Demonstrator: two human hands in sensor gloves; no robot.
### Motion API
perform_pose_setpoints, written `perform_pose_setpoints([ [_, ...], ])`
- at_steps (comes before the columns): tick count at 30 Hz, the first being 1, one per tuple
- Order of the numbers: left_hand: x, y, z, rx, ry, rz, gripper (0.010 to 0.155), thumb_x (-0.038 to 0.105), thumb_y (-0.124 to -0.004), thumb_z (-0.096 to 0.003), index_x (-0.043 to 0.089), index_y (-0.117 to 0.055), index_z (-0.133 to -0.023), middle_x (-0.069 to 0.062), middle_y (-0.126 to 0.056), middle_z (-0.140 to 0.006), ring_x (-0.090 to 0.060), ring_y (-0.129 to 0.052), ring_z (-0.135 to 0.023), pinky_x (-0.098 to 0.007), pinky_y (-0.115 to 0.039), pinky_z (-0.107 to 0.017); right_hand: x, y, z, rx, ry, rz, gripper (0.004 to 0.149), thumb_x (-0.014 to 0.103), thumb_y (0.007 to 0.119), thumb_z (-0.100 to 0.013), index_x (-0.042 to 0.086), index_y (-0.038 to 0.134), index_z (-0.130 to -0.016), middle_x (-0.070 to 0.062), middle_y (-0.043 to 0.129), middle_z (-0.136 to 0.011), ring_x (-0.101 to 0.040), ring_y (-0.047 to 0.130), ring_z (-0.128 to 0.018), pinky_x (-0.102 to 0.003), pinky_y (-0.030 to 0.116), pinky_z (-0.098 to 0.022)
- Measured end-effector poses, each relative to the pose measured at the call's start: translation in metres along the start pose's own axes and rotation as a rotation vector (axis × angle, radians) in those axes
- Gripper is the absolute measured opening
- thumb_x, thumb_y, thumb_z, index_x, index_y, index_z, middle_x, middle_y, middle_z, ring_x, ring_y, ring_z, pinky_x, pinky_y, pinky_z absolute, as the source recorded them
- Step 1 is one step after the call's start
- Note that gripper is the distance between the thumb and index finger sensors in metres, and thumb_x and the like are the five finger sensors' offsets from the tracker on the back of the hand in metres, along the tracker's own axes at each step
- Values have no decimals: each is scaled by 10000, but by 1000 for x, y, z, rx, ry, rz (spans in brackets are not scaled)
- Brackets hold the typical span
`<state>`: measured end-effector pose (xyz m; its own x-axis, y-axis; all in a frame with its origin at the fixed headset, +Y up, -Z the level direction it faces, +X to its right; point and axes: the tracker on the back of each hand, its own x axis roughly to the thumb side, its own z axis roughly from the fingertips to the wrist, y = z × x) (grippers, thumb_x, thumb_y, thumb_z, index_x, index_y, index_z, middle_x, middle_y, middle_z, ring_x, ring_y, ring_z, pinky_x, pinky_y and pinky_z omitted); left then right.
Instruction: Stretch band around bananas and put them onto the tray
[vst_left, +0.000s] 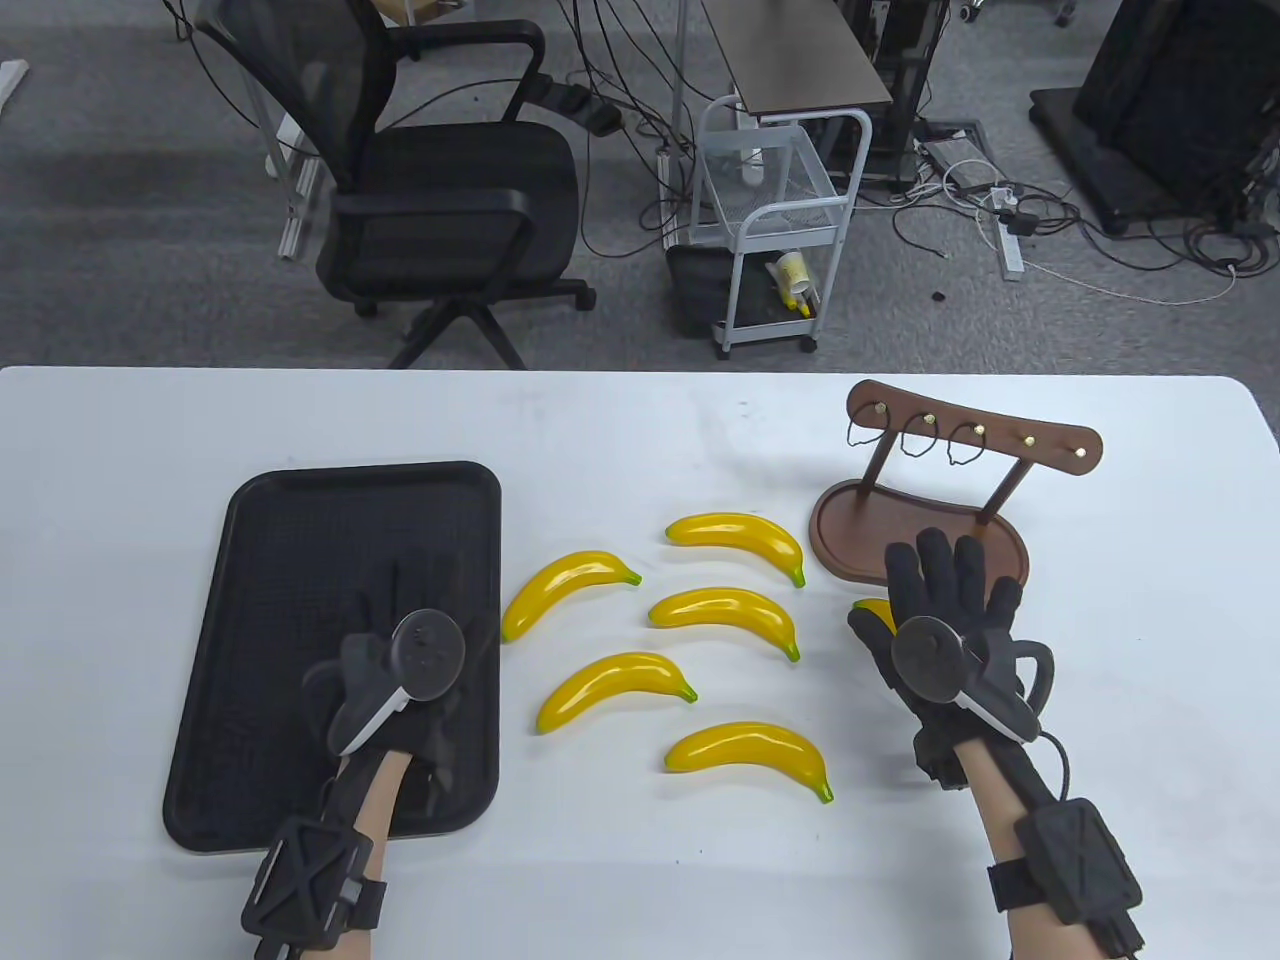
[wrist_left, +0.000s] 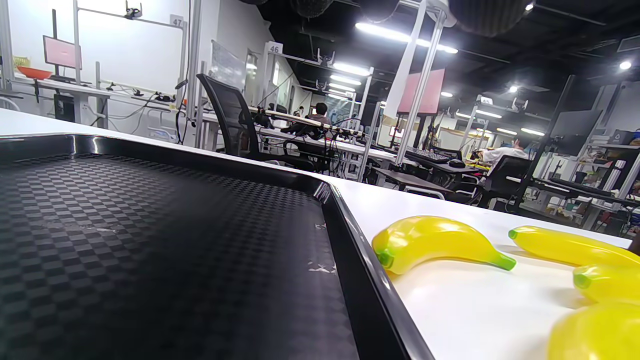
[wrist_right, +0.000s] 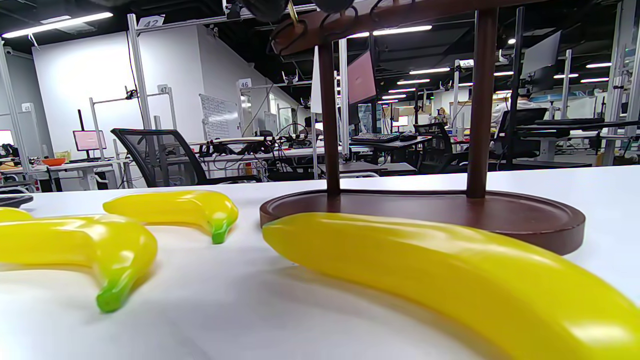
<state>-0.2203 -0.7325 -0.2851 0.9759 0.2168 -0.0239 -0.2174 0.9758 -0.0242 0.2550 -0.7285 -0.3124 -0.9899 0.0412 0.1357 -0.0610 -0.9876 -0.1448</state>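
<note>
Right hand (vst_left: 950, 610) flat over glossy yellow banana (vst_left: 872, 610).

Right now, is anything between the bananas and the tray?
Nothing visible. The nearest banana lies just beside the tray on bare table. The left hand hovers over the tray, though.

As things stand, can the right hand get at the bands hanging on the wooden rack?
Probably yes. The right hand lies open over the rack's base, with the bands on the pegs just beyond its fingertips. Nothing stands between; one banana lies partly under the hand.
</note>
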Motion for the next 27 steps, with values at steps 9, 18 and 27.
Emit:
perform_pose_setpoints([
  [9, 1, -1, -1, -25, -16, 36, 686, 572, -516, -608, 305, -262, -1187, -99, -183, -1303, -470, -204, -1191, -707, -270, -779, -5, -2, -3, -10, 23, -25, 789, 613, 437, -583, 135, 263, -1187, -248, 238, -1227, -562, 192, -1080, -802, 341, -641],
  [18, 9, -1, -6, -44, -51, 29, 687, 577, -514, -608, 309, -264, -1189, -92, -196, -1306, -467, -214, -1195, -706, -277, -783, -13, -8, -8, -55, 72, -63, 782, 598, 504, -586, 124, 307, -1176, -239, 312, -1217, -555, 301, -1082, -769, 416, -656],
  [27, 23, 8, -16, -65, -113, 141, 680, 584, -511, -612, 313, -280, -1192, -83, -213, -1312, -460, -253, -1203, -700, -304, -792, -41, -18, -18, -107, 198, -216, 767, 563, 600, -578, 104, 385, -1154, -223, 420, -1189, -533, 476, -1049, -691, 544, -661],
])
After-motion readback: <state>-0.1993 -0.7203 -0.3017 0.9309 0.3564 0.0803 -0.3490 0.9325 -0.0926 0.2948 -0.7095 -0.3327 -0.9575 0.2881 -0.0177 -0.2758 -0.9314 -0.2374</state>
